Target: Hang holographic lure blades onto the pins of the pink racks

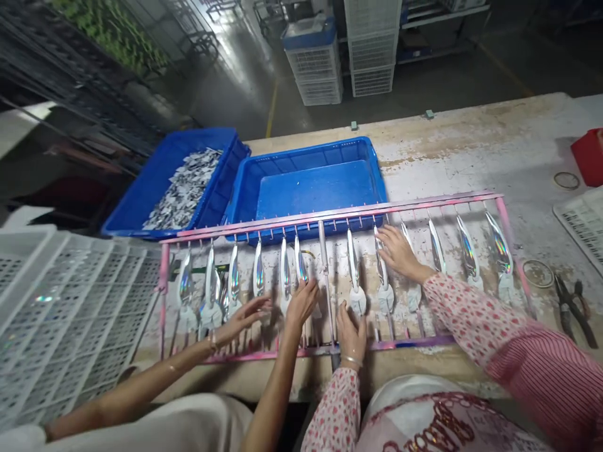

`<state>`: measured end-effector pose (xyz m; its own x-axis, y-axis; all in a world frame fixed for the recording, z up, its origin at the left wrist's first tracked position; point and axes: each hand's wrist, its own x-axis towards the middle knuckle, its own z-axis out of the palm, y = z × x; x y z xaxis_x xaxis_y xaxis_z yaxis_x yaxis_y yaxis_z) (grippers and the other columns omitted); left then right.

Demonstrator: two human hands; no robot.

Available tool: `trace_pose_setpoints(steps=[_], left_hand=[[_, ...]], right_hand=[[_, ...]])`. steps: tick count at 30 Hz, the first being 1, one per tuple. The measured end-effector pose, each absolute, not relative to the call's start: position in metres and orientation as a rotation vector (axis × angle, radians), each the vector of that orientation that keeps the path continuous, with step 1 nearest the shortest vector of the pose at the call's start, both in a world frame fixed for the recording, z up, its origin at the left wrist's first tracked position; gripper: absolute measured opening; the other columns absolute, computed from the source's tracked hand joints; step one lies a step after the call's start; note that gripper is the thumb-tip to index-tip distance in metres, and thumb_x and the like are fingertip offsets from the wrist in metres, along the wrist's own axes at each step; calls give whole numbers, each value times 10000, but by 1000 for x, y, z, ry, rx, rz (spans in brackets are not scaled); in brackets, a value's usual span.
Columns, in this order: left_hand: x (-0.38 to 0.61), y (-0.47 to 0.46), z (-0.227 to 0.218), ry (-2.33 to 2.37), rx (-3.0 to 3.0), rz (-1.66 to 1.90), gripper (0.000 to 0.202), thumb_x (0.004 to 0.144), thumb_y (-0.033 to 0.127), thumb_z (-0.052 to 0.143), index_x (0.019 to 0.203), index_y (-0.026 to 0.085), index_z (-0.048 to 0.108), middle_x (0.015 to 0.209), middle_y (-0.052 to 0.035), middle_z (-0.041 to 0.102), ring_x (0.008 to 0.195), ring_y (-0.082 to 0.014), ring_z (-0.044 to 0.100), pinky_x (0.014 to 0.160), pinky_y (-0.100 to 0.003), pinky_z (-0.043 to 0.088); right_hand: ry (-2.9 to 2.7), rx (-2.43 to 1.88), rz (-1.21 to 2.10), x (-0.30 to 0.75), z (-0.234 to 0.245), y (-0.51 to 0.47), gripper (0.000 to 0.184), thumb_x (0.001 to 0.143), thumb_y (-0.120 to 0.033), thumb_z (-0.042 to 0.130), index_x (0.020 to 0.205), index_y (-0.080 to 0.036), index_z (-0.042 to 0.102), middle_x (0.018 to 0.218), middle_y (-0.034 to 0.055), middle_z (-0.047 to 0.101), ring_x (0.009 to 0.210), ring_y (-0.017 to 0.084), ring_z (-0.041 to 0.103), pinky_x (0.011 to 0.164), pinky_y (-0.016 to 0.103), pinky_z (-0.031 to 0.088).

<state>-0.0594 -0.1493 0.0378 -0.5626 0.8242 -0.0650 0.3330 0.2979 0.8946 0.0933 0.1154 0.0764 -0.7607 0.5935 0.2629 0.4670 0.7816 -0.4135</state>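
A pink metal rack (330, 216) lies on the table and holds a row of shiny holographic fish-shaped pieces, each standing in a white clip. My left hand (351, 333) is at the rack's near bar, its fingers closed round the white clip (357, 302) under one piece. My right hand (400, 252) reaches across the rack, and its fingertips pinch the upper part of the neighbouring shiny piece (379, 263). Both my arms wear pink patterned sleeves.
A co-worker's two bare hands (301, 301) (245, 317) handle pieces at the rack's left half. Behind the rack stand one blue tray (311, 182) and another full of silvery bits (183, 185). White crates (66, 314) sit left; pliers (572, 307), rings and a red box (588, 154) lie right.
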Motion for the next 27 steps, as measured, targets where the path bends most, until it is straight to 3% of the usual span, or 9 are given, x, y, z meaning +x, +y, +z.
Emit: trace_pose_setpoints(steps=[3, 6, 12, 17, 23, 27], left_hand=[[5, -176, 19, 2093, 885, 1366, 349, 784, 314, 635, 1128, 284, 582, 1228, -148, 554, 1235, -365, 464, 1068, -557, 340], [36, -201, 8, 2044, 845, 1414, 377, 765, 302, 669, 1134, 353, 607, 1205, -129, 593, 1208, -354, 502, 1094, -559, 323], [72, -234, 13, 1999, 1009, 1122, 257, 857, 273, 484, 1083, 283, 605, 991, -125, 672, 966, -292, 632, 891, -474, 490], [117, -267, 12, 1945, 1064, 960, 268, 859, 266, 449, 1064, 208, 612, 933, -107, 685, 869, -239, 646, 825, -416, 512], [146, -317, 13, 1921, 941, 879, 278, 821, 316, 479, 1047, 307, 640, 924, -114, 687, 874, -285, 655, 834, -453, 503], [141, -334, -1, 1957, 617, 982, 321, 744, 492, 591, 1011, 338, 682, 887, -146, 693, 846, -300, 654, 833, -462, 489]], right_hand=[[-2616, -710, 610, 150, 72, 72, 380, 958, -317, 365, 1253, -187, 567, 1255, 127, 592, 1295, 267, 426, 1108, 515, 340], [-2635, -662, 776, 196, 65, 32, 343, 962, -309, 356, 1165, -213, 615, 1136, 121, 651, 1196, 255, 524, 1056, 503, 407], [-2659, -723, 1162, 249, 39, -44, 339, 958, -321, 357, 1074, -211, 655, 1059, 126, 686, 1026, 236, 625, 928, 422, 494], [-2732, -674, 1484, 273, 18, -113, 317, 925, -268, 385, 1040, -238, 679, 1025, 89, 709, 985, 225, 648, 892, 379, 500], [-2773, -514, 1793, 289, 4, -165, 300, 863, -205, 422, 979, -288, 686, 861, 38, 720, 852, 212, 670, 834, 364, 505], [-2490, -658, 1946, 274, -1, -156, 263, 888, -307, 422, 960, -250, 669, 810, 51, 703, 784, 200, 665, 784, 344, 516]])
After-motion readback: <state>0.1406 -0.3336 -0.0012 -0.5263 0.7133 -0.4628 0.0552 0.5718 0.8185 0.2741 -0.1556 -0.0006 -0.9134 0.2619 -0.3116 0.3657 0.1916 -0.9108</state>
